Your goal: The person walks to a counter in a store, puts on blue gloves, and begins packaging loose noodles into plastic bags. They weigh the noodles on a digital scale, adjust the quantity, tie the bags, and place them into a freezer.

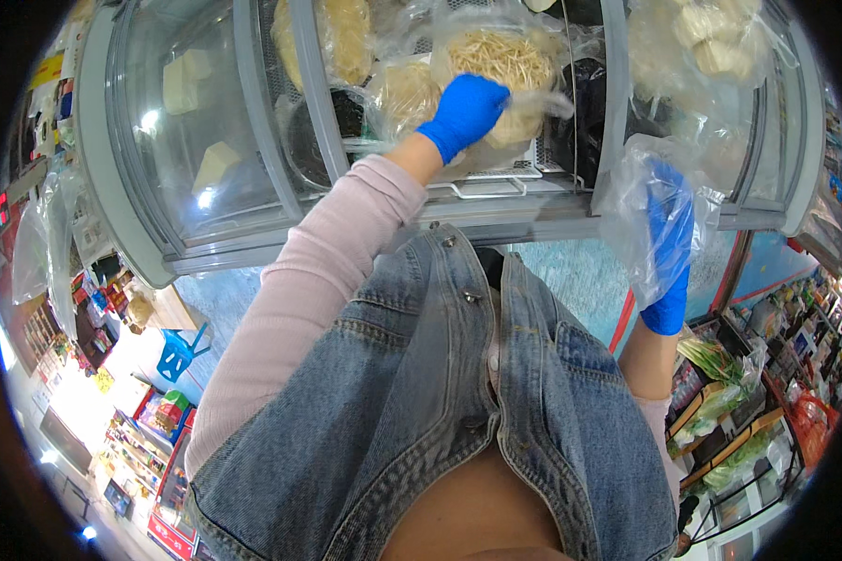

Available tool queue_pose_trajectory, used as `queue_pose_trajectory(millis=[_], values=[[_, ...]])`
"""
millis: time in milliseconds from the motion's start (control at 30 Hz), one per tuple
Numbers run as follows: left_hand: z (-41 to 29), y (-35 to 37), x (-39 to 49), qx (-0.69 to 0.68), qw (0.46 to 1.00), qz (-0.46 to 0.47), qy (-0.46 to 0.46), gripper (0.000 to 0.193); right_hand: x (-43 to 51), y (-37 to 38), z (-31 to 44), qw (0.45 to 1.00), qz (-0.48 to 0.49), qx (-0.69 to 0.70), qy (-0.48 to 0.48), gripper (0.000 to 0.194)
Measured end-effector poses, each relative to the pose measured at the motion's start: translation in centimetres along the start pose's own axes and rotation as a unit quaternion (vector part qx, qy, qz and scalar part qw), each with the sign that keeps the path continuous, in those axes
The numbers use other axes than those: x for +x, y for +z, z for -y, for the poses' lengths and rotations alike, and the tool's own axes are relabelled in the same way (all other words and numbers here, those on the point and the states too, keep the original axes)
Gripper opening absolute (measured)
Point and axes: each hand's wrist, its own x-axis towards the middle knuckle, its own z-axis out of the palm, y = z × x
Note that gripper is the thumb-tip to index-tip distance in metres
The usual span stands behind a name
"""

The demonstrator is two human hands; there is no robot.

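Observation:
My left hand (466,116), in a blue glove, is closed beside a clear plastic bag of bean sprouts (502,59) in the chest freezer or display cooler; it seems to grip part of that bag, but the fingertips are hidden. My right hand (668,231), also gloved in blue, is covered by a clear plastic bag (628,231) and hangs in front of the cooler's front edge. Its fingers point up inside or behind the film. Another bag with pale food (407,95) lies left of the sprouts, and a white wire rack (491,188) shows below them.
Grey sliding-door frames (319,91) edge the cooler's opening. Pale blocks (214,165) lie under glass at the left. Bagged white items (723,49) sit at the upper right. A vegetable shelf (733,445) stands at the lower right, a blue stool (179,354) at the left.

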Motion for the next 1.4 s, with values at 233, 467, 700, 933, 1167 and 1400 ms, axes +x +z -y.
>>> queue_pose_trajectory(millis=[233, 467, 700, 933, 1167, 1400], values=[[-2.2, 1.6, -4.0, 0.008, 0.988, 0.121, 0.092, 0.004, 6.6, -0.5, -0.9, 0.927, 0.070, -0.277, -0.245, 0.030], [-1.0, 0.8, -5.4, 0.037, 0.976, 0.169, 0.130, 0.005, 14.2, 12.0, -8.2, 0.831, 0.275, -0.467, -0.123, 0.023], [-0.1, 0.2, -7.2, -0.043, 0.984, 0.158, 0.071, 0.006, 16.4, 21.8, -20.2, 0.443, 0.408, -0.687, -0.407, 0.032], [1.2, 0.0, -8.4, -0.008, 0.982, 0.189, 0.012, 0.010, 18.1, 18.5, -16.0, 0.566, 0.345, -0.676, -0.321, 0.036], [0.9, -0.8, -7.1, -0.011, 0.988, 0.152, 0.033, 0.008, 19.4, 15.0, -17.4, 0.938, 0.346, 0.022, -0.023, 0.042], [0.4, -0.2, -6.7, -0.008, 0.984, 0.165, 0.063, 0.009, 22.4, 23.6, -20.0, 0.033, 0.215, 0.856, 0.469, 0.046]])
